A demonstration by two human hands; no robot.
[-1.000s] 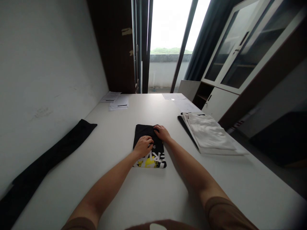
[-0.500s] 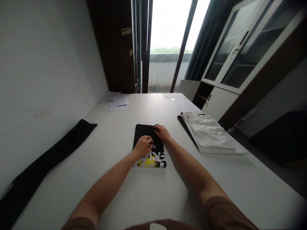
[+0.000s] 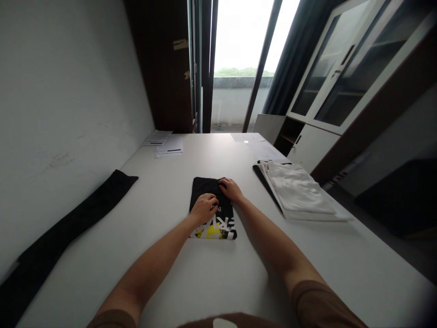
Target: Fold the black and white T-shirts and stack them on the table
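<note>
A black T-shirt (image 3: pixel 205 186) lies folded into a small rectangle on the white table (image 3: pixel 191 282), with white lettering and a yellow print on its near part. Across its middle rests my left hand (image 3: pixel 205 207), palm down, the fingers slightly bent and pointing right. My right hand (image 3: pixel 231 189) lies over the shirt's far right edge with its fingers reaching inward onto the cloth. Both hands touch the shirt from above and neither grips it. Part of the lettering is hidden under my left hand.
To the right is a stack of folded white cloth (image 3: pixel 293 187) with black cloth under it. A long black cloth (image 3: pixel 78 214) runs along the wall at left. Paper sheets (image 3: pixel 170 146) lie at the far left, more papers (image 3: pixel 261 148) at the far right. A cabinet (image 3: pixel 317 141) stands beyond.
</note>
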